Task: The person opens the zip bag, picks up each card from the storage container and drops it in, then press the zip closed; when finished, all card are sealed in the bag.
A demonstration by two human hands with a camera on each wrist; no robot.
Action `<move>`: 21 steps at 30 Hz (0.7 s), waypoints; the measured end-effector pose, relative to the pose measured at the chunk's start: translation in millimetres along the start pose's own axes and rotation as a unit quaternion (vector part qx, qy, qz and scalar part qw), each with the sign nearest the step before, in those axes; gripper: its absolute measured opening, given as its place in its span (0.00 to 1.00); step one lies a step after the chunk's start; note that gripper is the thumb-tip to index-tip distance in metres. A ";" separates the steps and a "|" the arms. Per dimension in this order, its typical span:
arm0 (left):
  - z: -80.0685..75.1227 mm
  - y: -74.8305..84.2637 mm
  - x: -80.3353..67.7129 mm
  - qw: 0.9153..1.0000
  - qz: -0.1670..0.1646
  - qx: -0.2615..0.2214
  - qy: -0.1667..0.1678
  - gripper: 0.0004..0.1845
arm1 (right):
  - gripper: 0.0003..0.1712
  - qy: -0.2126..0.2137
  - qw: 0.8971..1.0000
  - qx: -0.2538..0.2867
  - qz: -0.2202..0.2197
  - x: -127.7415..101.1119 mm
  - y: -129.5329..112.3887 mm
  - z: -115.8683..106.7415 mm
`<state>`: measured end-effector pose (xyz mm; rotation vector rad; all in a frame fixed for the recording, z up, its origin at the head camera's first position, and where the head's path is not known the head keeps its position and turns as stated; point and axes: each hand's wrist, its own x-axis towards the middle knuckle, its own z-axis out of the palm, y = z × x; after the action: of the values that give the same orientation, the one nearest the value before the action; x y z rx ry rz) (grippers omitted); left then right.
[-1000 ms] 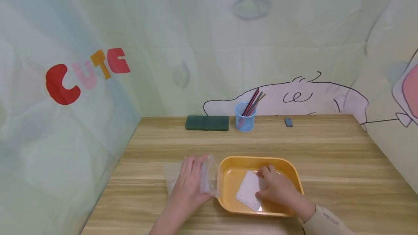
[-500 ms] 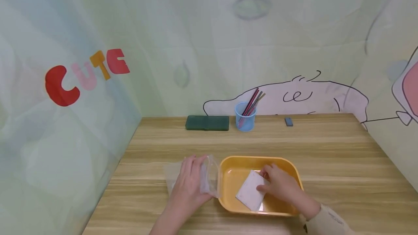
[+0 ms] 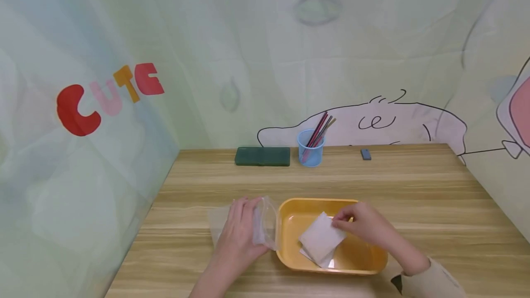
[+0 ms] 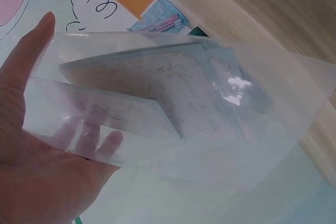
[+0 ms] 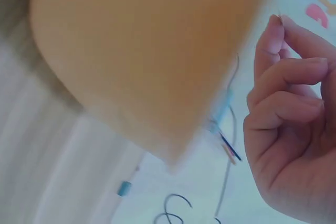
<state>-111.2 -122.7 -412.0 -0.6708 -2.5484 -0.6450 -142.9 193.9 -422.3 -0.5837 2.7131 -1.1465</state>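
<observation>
- Right hand (image 3: 364, 229) pinches the white card (image 3: 322, 238) by its top corner over the yellow tray (image 3: 290, 261); looks light, thin, bendy
- Left hand (image 3: 240, 238) holds the floppy clear bag (image 4: 173, 103) open

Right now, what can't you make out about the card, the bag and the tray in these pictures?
- White card: the right hand pinches its corner; the right wrist view is too blurred to show the pinch.
- Sheets under the card in the yellow tray: the card hides how many.
- Clear bag: print on the sheets inside is too faint to read.
- Left hand: in the head view it covers the bag's opening.
</observation>
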 end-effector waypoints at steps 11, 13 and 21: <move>-1.1 0.3 1.9 1.000 0.005 0.002 0.010 0.56 | 0.05 0.108 0.994 0.034 0.006 -9.0 -29.3 -23.4; -1.0 0.3 2.2 1.000 0.010 0.003 0.013 0.56 | 0.03 0.123 0.992 0.032 -0.004 -10.4 -33.7 -24.6; -0.6 -0.1 4.3 0.999 0.024 0.006 0.027 0.53 | 0.04 0.162 0.983 0.046 -0.079 -16.4 -45.6 -25.5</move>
<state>-114.5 -121.6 -409.4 -0.6992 -2.4766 -0.6231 -121.4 188.4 -372.3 -0.6597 2.8998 -1.5202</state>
